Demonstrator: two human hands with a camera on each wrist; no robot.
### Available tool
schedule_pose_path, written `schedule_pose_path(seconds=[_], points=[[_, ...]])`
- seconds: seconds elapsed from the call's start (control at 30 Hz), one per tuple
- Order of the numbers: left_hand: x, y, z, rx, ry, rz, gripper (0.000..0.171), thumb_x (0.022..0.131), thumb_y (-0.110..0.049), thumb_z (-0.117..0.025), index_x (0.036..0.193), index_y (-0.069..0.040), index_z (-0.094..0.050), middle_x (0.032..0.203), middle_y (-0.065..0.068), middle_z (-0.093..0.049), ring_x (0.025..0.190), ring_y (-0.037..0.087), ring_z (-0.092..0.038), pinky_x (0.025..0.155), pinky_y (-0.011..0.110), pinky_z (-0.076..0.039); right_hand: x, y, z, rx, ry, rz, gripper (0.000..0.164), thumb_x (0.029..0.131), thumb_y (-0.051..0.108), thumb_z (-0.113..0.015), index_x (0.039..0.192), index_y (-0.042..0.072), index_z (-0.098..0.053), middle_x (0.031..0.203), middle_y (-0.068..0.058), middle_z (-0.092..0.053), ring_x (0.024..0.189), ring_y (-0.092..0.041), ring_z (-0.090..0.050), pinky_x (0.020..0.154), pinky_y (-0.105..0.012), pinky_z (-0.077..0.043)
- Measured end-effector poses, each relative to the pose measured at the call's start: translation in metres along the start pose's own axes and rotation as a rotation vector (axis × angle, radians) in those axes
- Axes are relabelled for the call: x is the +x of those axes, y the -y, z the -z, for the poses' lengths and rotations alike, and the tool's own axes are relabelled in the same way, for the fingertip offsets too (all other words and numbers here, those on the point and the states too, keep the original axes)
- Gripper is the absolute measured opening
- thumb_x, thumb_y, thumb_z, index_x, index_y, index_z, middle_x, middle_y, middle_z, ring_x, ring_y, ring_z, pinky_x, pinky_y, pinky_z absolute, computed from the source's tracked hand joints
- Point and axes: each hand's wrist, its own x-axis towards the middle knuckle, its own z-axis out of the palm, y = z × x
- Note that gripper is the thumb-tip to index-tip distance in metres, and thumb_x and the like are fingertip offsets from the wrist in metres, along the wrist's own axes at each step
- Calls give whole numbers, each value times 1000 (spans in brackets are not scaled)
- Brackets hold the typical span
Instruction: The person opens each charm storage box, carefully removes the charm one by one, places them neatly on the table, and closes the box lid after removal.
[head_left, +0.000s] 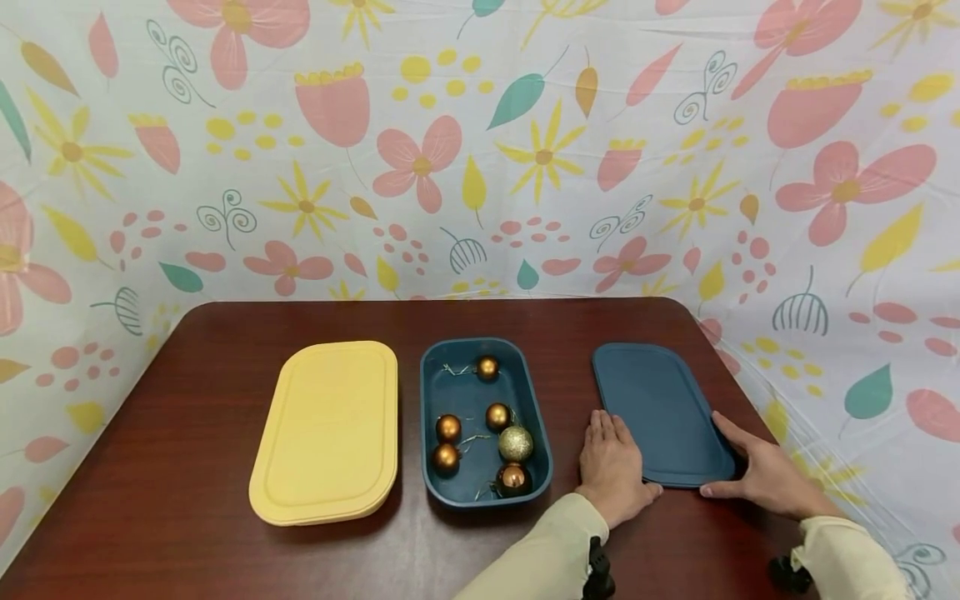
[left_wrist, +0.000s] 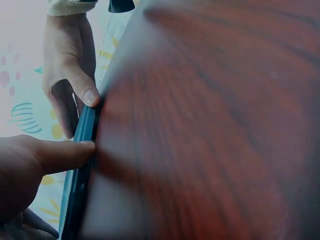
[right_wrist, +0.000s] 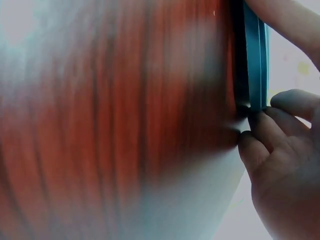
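A flat dark-blue lid [head_left: 660, 412] lies on the right side of the table, between both hands. My left hand [head_left: 611, 467] holds its near left corner, fingers along the left side and thumb at the near edge. On the opposite corner, my right hand [head_left: 772, 475] grips with the thumb at the near edge and fingers along the right side. The left wrist view shows both thumbs touching the lid's rim [left_wrist: 80, 185]. In the right wrist view, some fingertips [right_wrist: 250, 145] of the right hand meet the tabletop beside the lid.
Left of the lid stands an open blue container [head_left: 468, 506] with several bronze and gold ball ornaments [head_left: 516, 443] inside. Farther left is a container under a yellow lid [head_left: 330, 425]. A flowered cloth [head_left: 465, 167] hangs behind the brown table [head_left: 172, 467] and along its sides.
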Motion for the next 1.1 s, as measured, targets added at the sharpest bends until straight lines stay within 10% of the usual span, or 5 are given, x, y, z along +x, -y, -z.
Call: schedule_pose_path(seconds=[0.53, 0.83, 0.97, 1.1], points=[[1, -3, 2, 33, 16, 3, 99, 82, -66, -70, 156, -11, -34, 162, 6, -35, 153, 19, -30, 120, 22, -33, 2, 3, 6, -45, 36, -7, 126, 68, 47, -90, 156, -9, -20, 153, -41, -32, 131, -61, -42, 98, -67, -44], [-3, -4, 5, -70, 37, 17, 102, 82, -59, -75, 158, -9, -30, 164, 10, -30, 155, 22, -26, 120, 24, -34, 1, 4, 6, -53, 43, -5, 124, 69, 45, -89, 155, -12, -21, 153, -41, -32, 132, -59, -43, 96, -58, -48], [-9, -7, 16, -119, 11, -30, 102, 83, -57, -76, 157, -6, -30, 164, 13, -30, 155, 25, -26, 120, 27, -36, 2, 7, 13, -52, 18, 7, 123, 69, 46, -89, 156, -9, -22, 155, -37, -31, 133, -57, -43, 89, -28, -51], [-13, -11, 32, -139, -51, -96, 100, 84, -57, -74, 157, -4, -30, 163, 13, -32, 155, 27, -27, 121, 29, -35, 5, 13, 20, -29, 6, 17, 124, 71, 47, -88, 158, -6, -19, 158, -36, -28, 134, -58, -41, 92, -33, -53]])
